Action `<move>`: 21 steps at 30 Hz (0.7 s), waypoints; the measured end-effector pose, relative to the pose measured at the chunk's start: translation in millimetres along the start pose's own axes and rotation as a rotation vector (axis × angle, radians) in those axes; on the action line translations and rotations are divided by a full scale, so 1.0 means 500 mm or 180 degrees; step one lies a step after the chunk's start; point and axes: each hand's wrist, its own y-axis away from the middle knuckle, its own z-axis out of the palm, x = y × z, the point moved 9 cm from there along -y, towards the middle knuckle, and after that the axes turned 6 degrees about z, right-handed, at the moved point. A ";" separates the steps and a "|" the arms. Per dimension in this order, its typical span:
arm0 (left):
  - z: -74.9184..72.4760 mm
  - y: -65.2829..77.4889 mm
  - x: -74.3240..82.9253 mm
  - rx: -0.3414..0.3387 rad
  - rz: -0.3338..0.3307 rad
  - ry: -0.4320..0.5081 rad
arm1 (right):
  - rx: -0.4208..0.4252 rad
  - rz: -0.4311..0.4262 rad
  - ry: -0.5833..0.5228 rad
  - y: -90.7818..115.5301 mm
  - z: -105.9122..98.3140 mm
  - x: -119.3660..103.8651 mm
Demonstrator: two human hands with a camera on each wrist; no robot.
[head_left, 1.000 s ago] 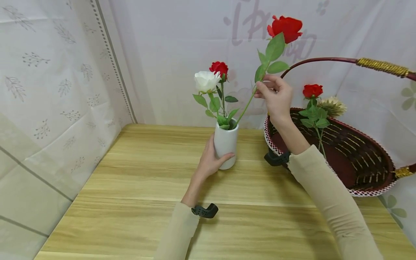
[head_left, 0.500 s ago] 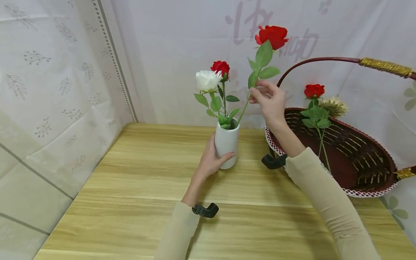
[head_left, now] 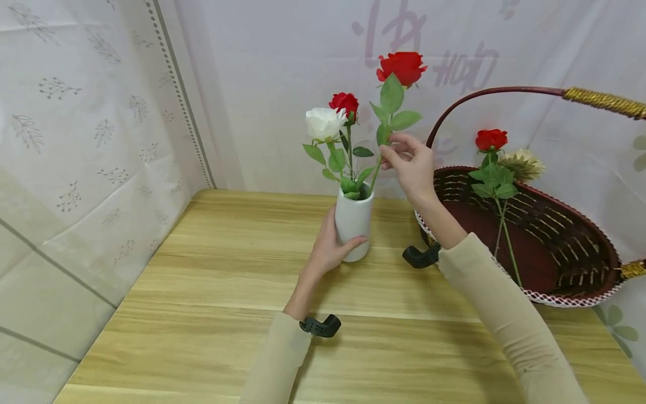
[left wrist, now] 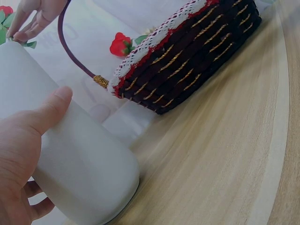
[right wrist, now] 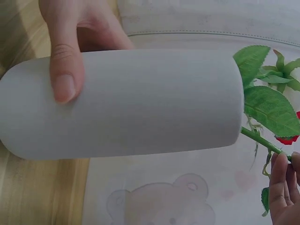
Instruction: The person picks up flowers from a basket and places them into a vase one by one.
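A white vase (head_left: 354, 221) stands upright on the wooden table, and my left hand (head_left: 328, 247) grips its side, thumb across the front and fingers behind. In the right wrist view the vase (right wrist: 150, 103) fills the middle. My right hand (head_left: 411, 168) pinches the green stem of a tall red rose (head_left: 402, 68) just below its leaves, up and right of the vase. That stem's lower end is inside the vase mouth, hidden by the wall. A white rose (head_left: 324, 123) and a smaller red rose (head_left: 345, 105) stand in the vase too.
To the right, a dark woven basket (head_left: 570, 235) with a tall arched handle (head_left: 504, 90) holds another red rose (head_left: 491, 139) and a pale cream flower (head_left: 522, 165). A patterned white cloth (head_left: 262, 101) hangs behind the table (head_left: 202, 292).
My right hand has moved left and down with the tall red rose, whose stem has slid deeper into the vase and become more upright. My left hand keeps its hold on the vase.
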 end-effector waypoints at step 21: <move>0.002 -0.002 -0.003 -0.0023 -0.0073 -0.0080 | -0.0184 0.0068 0.0173 0.037 0.026 0.020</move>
